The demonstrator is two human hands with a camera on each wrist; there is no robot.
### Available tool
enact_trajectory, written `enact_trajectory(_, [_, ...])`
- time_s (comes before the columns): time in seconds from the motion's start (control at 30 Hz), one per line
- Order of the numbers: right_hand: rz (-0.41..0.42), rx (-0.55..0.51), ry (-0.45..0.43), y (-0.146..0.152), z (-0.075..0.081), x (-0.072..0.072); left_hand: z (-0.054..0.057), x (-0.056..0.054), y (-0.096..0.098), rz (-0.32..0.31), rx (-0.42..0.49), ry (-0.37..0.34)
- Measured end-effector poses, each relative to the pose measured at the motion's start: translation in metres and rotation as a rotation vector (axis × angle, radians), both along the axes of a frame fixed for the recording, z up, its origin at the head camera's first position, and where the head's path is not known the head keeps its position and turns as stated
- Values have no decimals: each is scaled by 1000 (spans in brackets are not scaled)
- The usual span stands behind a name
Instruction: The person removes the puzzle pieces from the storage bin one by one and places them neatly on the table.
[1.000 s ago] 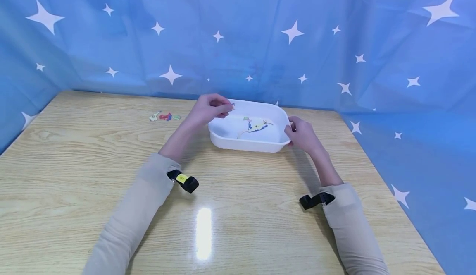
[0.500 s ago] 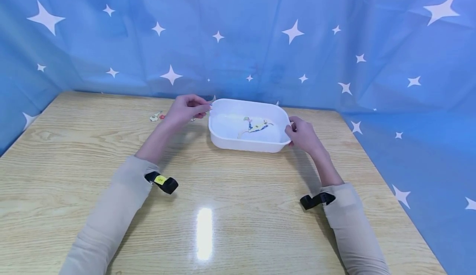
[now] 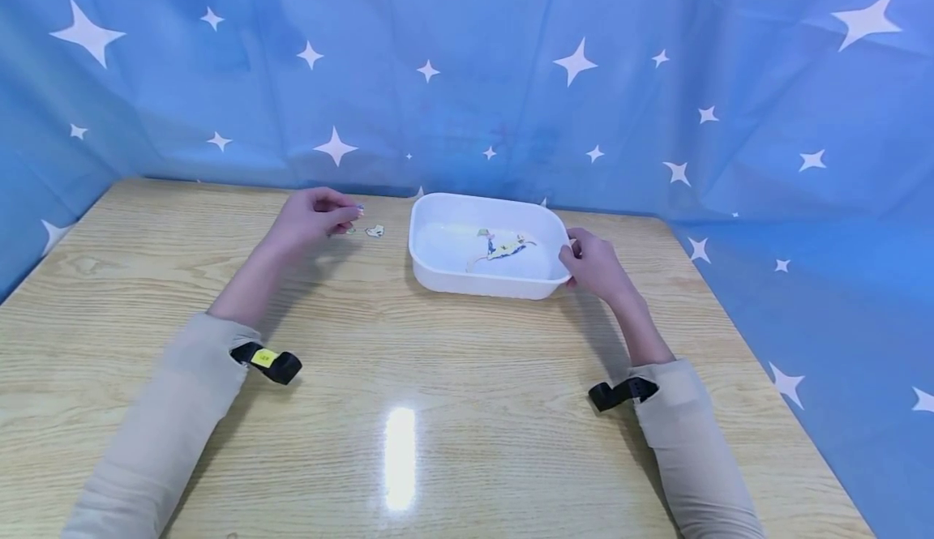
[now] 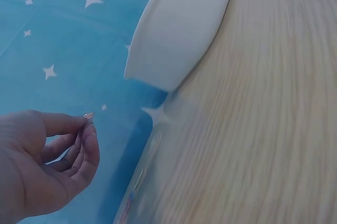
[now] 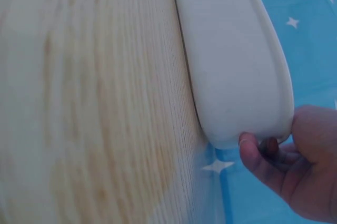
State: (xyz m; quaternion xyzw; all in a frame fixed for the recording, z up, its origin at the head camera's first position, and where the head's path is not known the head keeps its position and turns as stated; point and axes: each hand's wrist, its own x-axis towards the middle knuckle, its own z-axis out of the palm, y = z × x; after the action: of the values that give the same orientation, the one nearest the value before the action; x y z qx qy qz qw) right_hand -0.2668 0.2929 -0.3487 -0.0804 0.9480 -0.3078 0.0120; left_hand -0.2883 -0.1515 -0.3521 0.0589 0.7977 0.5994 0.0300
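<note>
My left hand is raised over the back of the table, left of the white plastic tub. Its thumb and index finger pinch a small, colourful flat piece, mostly hidden by the fingertips. Just below and right of those fingertips lies a pale flat cutout on the table. My right hand holds the right end of the white tub, thumb and fingers at its rim. Inside the tub, toward its right half, lie several printed cutouts in yellow, blue and green.
The wooden table reaches back to a blue curtain with white stars. A reddish, thin piece lies farther along the table in the left wrist view. Both wrists carry black camera mounts, the left one with a yellow label.
My left hand has moved left from over the tub to above the cutouts on the table, still pinching the small piece. The right hand and the tub have stayed in place.
</note>
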Motion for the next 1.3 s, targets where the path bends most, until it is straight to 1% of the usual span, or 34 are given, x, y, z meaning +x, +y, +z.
enact_trajectory(0.07, [5, 2, 4, 0, 1, 0, -1, 1, -8, 14, -5, -7])
enact_trajectory(0.17, [8, 2, 10, 0, 0, 0, -1, 2, -19, 39, 12, -27])
enact_trajectory(0.33, [3, 3, 7, 0, -1, -1, -2, 4, -35, 95, -37, -47])
enact_trajectory(0.5, [4, -6, 6, -1, -2, -1, -2, 6, -49, 115, -90, -53])
enact_trajectory(0.63, [6, -2, 12, -1, -2, -1, -5, 4, -58, 131, -103, -63])
enact_trajectory(0.97, [0, 1, 9, 0, -2, -1, -13, 2, -75, 182, -138, -125])
enact_trajectory(1.1, [-2, 1, 11, 0, -2, -1, -18, 1, -79, 194, -154, -134])
enact_trajectory(1.3, [-3, 0, 13, -1, -1, -1, -19, -1, -84, 172, -192, -126])
